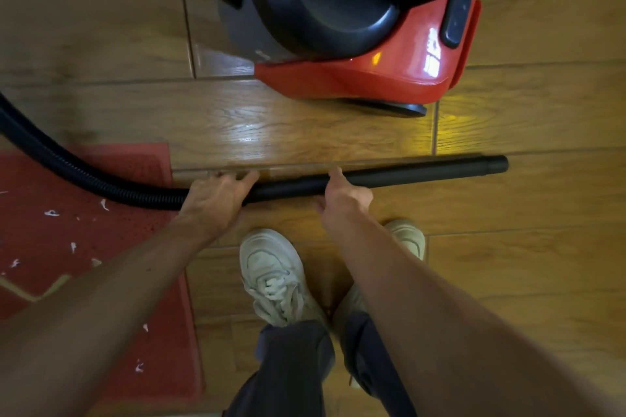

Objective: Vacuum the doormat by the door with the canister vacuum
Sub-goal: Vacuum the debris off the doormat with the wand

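Head view: wand (423, 171) lies crosswise, mouth pointing away from doormat (67, 240); left hand (216, 195) rests flat on it, right hand (347, 195) curls its fingers (335, 176) round it.

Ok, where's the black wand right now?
Head view, centre: the black wand runs sideways across the floor between the red canister vacuum and the shoes, left hand at its left end, right hand near its middle.
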A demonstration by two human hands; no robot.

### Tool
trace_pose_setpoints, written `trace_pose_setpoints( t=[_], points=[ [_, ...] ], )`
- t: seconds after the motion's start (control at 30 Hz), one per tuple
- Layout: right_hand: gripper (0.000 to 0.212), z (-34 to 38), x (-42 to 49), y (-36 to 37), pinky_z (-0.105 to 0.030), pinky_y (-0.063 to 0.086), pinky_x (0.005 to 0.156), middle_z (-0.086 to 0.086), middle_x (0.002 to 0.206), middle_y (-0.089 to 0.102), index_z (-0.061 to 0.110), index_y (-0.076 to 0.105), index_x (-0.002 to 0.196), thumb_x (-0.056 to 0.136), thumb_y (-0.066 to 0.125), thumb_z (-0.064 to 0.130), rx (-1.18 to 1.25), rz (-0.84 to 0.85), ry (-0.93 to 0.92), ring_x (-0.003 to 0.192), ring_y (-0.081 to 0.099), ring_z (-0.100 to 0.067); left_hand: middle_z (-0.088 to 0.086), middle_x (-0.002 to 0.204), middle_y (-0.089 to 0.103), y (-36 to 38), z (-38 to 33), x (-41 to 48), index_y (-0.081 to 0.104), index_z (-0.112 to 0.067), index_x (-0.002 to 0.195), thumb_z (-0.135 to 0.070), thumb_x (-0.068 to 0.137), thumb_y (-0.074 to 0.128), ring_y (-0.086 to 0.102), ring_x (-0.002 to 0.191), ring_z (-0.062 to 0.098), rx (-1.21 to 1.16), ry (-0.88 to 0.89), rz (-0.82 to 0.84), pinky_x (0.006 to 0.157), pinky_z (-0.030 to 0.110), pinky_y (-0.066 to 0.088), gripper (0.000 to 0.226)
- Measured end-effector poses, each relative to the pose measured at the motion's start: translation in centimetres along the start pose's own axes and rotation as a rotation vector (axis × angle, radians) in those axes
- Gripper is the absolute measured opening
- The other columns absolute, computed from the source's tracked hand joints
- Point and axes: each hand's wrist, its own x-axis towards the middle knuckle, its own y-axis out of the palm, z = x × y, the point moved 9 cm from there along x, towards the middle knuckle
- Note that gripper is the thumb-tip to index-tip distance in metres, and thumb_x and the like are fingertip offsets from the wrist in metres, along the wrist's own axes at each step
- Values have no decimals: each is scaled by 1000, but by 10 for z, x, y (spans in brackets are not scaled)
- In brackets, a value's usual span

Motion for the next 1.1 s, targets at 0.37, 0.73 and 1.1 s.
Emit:
trace_pose_setpoints(
  t=[0.37, 0.73, 1.1],
  points=[
    [55, 36, -131, -129, -49, 58, 86, -8, 115, 62, 18, 46, 126, 83, 73, 36, 147, -175, -195, 93, 66, -29, 1, 115, 62, -96, -53, -137, 34, -29, 137, -43, 96, 52, 64, 103, 26, -146, 152, -73, 76, 37, 48, 47],
    [27, 80, -278, -189, -46, 62, 74, -3, 78, 65, 23, 52, 108, 90, 72, 30, 229, 31, -541, 62, 67, -13, 7, 126, 50, -165, -59, -248, 43, -22, 133, -43, 99, 46, 55, 113, 27, -317, 61, -145, 81, 38, 50, 40],
    [55, 154, -448, -162, -14, 53, 76, -1, 103, 71, 27, 33, 147, 98, 58, 24, -338, 288, -1287, 95, 67, -6, 2, 105, 61, -227, -26, -315, 48, -17, 118, -45, 98, 48, 67, 89, 21, -742, -13, -429, 72, 30, 52, 35]
  ],
)
